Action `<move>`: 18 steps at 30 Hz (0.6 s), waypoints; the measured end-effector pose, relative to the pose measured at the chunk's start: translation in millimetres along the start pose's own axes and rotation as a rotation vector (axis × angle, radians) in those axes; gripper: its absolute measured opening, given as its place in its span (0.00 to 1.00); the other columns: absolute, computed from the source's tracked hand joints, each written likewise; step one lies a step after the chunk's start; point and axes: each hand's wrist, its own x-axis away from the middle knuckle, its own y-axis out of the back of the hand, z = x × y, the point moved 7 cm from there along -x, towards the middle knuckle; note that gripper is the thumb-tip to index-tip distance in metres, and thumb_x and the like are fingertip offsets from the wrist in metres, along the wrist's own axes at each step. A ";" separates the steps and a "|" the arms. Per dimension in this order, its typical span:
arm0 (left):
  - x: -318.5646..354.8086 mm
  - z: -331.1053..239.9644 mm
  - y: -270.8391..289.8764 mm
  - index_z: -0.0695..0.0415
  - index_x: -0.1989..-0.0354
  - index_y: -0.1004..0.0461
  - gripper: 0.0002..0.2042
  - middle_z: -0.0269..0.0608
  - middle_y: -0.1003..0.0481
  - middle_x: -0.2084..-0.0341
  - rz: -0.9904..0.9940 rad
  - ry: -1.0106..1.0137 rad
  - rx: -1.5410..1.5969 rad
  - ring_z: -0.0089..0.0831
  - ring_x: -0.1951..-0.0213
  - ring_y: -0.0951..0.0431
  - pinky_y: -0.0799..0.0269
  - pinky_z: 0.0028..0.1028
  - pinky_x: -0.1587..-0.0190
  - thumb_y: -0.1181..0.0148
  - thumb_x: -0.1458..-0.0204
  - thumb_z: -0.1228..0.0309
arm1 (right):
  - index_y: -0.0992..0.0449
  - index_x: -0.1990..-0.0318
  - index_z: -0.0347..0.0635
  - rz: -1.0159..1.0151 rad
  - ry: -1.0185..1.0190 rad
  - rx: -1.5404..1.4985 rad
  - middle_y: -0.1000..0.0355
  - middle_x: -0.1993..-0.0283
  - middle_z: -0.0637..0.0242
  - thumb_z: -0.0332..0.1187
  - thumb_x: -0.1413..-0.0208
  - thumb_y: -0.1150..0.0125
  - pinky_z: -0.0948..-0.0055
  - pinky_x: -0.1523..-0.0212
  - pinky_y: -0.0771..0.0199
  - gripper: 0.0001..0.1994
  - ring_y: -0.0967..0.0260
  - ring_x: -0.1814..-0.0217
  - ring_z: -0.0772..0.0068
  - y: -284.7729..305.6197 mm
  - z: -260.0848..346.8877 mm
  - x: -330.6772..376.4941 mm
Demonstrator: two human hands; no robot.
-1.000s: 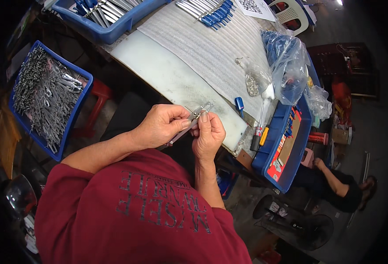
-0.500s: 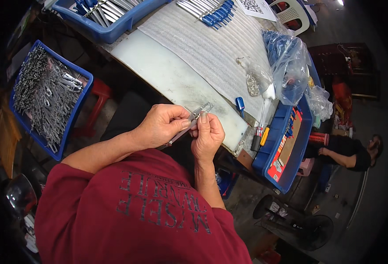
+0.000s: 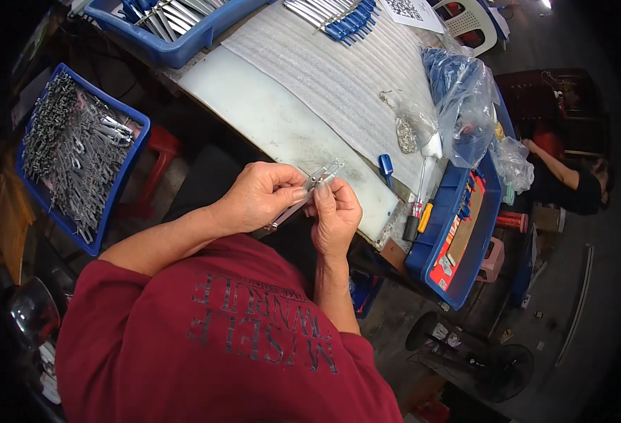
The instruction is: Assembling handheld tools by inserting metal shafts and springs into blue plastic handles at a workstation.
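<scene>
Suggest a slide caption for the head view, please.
Both hands, left hand and right hand, hold a small metal tool over a white workbench.

The left hand (image 3: 260, 197) wraps around the metal tool (image 3: 309, 189), so most of its middle is covered, and only the tips and a bit of the handle poke out. The right hand (image 3: 335, 215) hides the far side of it. I cannot tell what kind of tool it is. The blue bin (image 3: 183, 42) at the top is cut off by the edge. The bin of grey metal parts (image 3: 78, 158) is a jumble, too small to pick out one piece. The plastic bag (image 3: 462, 99) is crinkly, and what is inside is not clear. Another person (image 3: 571, 183) sits in the dark, mostly hidden.
</scene>
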 end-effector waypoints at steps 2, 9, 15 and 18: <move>0.9 -1.6 0.4 0.64 0.73 0.28 0.04 0.32 0.31 0.86 -0.002 -0.008 -0.019 0.13 0.82 0.35 0.39 0.18 0.80 0.48 0.55 0.77 | 0.32 0.67 0.35 -0.008 0.001 0.068 0.36 0.77 0.72 0.29 0.48 0.47 0.88 0.78 0.45 0.06 0.45 0.79 0.87 -2.1 2.1 1.0; 3.5 0.9 -6.0 0.66 0.69 0.30 0.05 0.30 0.31 0.80 0.094 0.066 -0.085 0.13 0.76 0.35 0.38 0.15 0.76 0.49 0.51 0.76 | 0.33 0.72 0.36 -0.091 0.043 0.022 0.37 0.78 0.74 0.29 0.50 0.46 0.87 0.78 0.45 0.06 0.46 0.79 0.87 0.3 3.3 2.2; 2.6 4.8 -5.8 0.66 0.68 0.30 0.05 0.31 0.31 0.79 0.094 0.051 -0.086 0.13 0.76 0.35 0.38 0.15 0.75 0.49 0.51 0.76 | 0.33 0.75 0.37 -0.101 0.064 0.049 0.38 0.80 0.74 0.31 0.49 0.47 0.87 0.79 0.46 0.08 0.46 0.80 0.87 -0.1 5.0 2.2; 1.8 1.2 -7.0 0.66 0.68 0.30 0.05 0.31 0.30 0.79 0.102 0.057 -0.065 0.13 0.76 0.34 0.38 0.15 0.75 0.49 0.51 0.76 | 0.33 0.75 0.37 -0.099 0.055 0.051 0.38 0.81 0.73 0.32 0.48 0.48 0.88 0.80 0.47 0.09 0.46 0.81 0.87 3.4 5.9 1.6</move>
